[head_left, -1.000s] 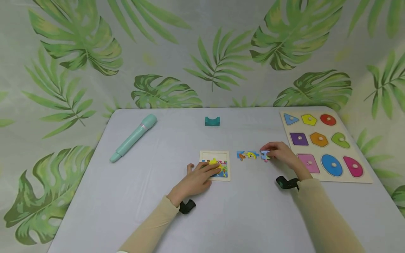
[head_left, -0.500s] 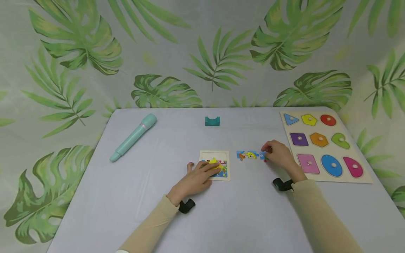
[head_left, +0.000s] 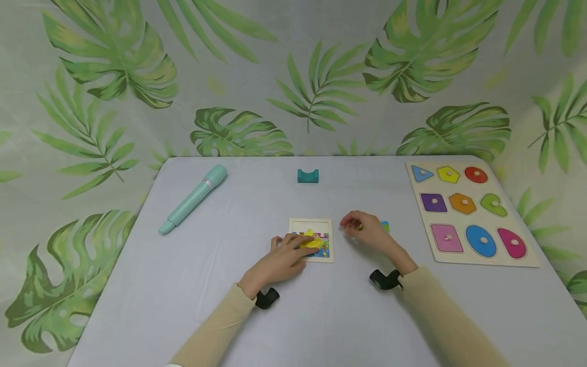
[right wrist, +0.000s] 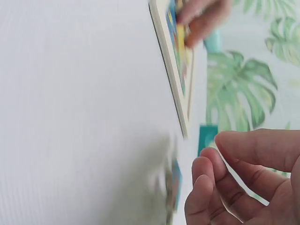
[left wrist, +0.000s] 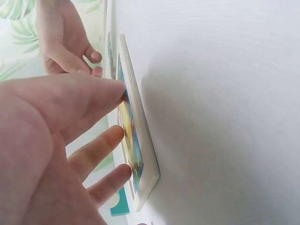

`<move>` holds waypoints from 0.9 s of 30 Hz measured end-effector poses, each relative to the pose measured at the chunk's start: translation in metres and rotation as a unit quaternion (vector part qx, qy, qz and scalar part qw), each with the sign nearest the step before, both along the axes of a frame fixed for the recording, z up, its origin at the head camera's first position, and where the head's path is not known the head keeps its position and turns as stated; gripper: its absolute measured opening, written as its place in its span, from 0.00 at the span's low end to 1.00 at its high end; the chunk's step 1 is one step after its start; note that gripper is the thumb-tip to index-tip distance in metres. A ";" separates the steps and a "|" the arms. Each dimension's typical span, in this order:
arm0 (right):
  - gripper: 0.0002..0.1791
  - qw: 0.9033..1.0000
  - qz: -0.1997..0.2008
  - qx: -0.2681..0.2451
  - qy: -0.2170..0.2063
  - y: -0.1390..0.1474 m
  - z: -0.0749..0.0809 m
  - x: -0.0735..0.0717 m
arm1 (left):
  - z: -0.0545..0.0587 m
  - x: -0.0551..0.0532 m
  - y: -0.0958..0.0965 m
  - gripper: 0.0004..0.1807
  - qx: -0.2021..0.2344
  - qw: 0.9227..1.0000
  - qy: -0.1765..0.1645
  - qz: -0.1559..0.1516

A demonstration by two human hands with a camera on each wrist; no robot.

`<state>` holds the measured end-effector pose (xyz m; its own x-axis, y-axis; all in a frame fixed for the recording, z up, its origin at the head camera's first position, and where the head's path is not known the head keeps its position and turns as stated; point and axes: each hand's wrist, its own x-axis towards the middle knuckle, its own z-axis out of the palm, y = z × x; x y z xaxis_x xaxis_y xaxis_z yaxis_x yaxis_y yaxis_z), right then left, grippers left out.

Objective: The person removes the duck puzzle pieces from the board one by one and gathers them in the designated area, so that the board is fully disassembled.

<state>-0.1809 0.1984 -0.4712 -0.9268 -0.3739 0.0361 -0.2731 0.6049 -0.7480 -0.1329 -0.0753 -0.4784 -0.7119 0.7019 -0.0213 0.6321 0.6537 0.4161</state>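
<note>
My left hand [head_left: 282, 260] lies over a small wooden tray jigsaw [head_left: 310, 221], its fingers extended onto the colourful pieces. In the left wrist view, fingertips [left wrist: 125, 171] rest at the picture surface inside the pale frame. The upper strip of the tray shows bare wood. To the right, my right hand [head_left: 369, 232] hovers over the loose jigsaw pieces [head_left: 385, 226], hiding most of them. Seen from the right wrist, its fingers [right wrist: 201, 187] are loosely curved, thumb near the fingertips, with nothing held. A blurred blue piece [right wrist: 176, 183] lies on the table beside them.
A teal arch-shaped block [head_left: 308, 176] stands behind the tray. At the far left lies a mint-green wand-like stick [head_left: 192, 200] with a thicker end. A knobbed shape puzzle board [head_left: 472, 214] occupies the right side. Leaf-patterned cloth [head_left: 316, 86] rises behind the table.
My right hand has let go of the rightmost jigsaw piece, after setting it against the other two, and has moved left over the row. The left hand stays on the tray.
</note>
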 end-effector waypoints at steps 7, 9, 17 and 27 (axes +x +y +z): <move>0.12 0.998 0.053 0.006 -0.016 -0.032 -0.006 0.009 | -0.002 0.001 -0.004 0.24 -0.015 1.000 -0.002 -0.004; 0.12 0.998 0.059 0.013 -0.015 -0.036 -0.005 0.010 | -0.002 0.001 -0.004 0.25 -0.023 1.000 0.000 -0.004; 0.15 0.998 0.060 0.035 -0.009 -0.046 -0.008 0.009 | -0.001 0.003 -0.003 0.25 -0.031 1.000 -0.002 0.003; 0.12 0.997 0.070 0.019 0.017 -0.048 -0.009 0.009 | -0.001 0.004 -0.004 0.25 -0.021 1.000 0.001 0.008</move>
